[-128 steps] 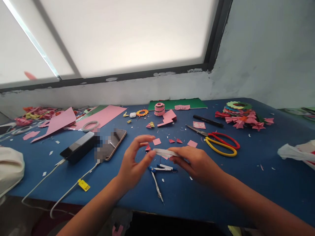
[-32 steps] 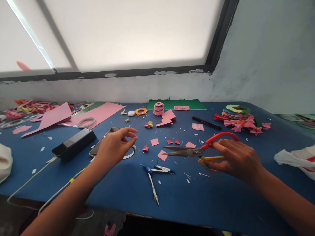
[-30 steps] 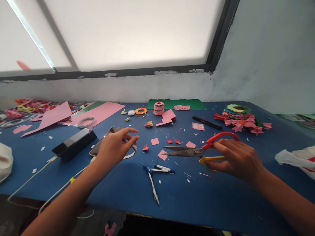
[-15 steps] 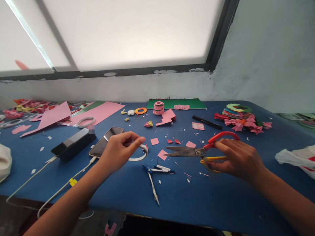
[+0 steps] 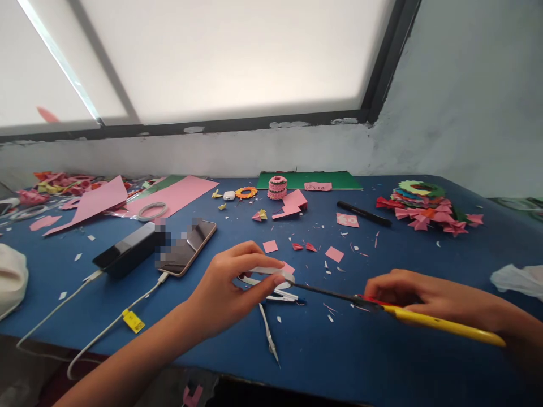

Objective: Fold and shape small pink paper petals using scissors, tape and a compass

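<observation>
My left hand (image 5: pixel 231 280) pinches a narrow white roll of tape (image 5: pixel 287 276) between thumb and fingers, low over the table. Held in my right hand (image 5: pixel 424 291) is a pair of scissors (image 5: pixel 335 292), one handle red and the other yellow. The blades are seen edge-on, their tips touching or very near the roll. Partly hidden below the roll lies a white and blue drawing compass (image 5: pixel 268 336). Small pink paper squares (image 5: pixel 335 254) and folded pink pieces (image 5: pixel 311 247) lie just beyond my hands.
A phone (image 5: pixel 189 249) and a black device (image 5: pixel 127 249), both with white cables, lie left. Pink sheets (image 5: pixel 178 195) and another tape roll (image 5: pixel 153 211) are behind. A black pen (image 5: pixel 365 213), a pink ring stack (image 5: pixel 277 189) and a colourful paper pile (image 5: pixel 424 206) stand farther back.
My left hand has moved right with the tape roll. The scissors have turned edge-on, and their tips have come to the roll. My right hand has moved slightly lower.
</observation>
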The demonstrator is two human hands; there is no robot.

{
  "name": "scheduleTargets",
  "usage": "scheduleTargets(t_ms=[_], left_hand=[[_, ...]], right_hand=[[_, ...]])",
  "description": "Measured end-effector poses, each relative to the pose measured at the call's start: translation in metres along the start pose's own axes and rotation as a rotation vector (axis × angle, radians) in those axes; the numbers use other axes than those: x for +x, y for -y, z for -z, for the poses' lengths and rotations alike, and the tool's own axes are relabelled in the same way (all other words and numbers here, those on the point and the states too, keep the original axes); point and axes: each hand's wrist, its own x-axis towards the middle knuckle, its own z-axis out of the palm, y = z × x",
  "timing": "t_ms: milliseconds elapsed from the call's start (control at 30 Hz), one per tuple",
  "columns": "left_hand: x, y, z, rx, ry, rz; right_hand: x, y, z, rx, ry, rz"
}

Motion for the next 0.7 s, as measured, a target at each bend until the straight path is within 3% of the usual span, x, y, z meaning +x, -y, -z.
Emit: scheduleTargets(t_ms=[233, 467, 700], left_hand=[[-0.0029, 0.0005, -0.0035, -0.048, -0.023, -0.124], [-0.005, -0.0008, -0.0056, -0.11, 0.011, -0.069], [-0.0045, -0.0003, -0.0095, -0.072, -0.02, -0.16]], right_hand=[[-0.0018, -0.006, -0.0018, 0.161, 0.115, -0.018], [-0.0016, -0.0061, -0.0033, 0.107, 0.077, -0.027], [-0.0032, -0.0014, -0.0056, 0.099, 0.044, -0.07]])
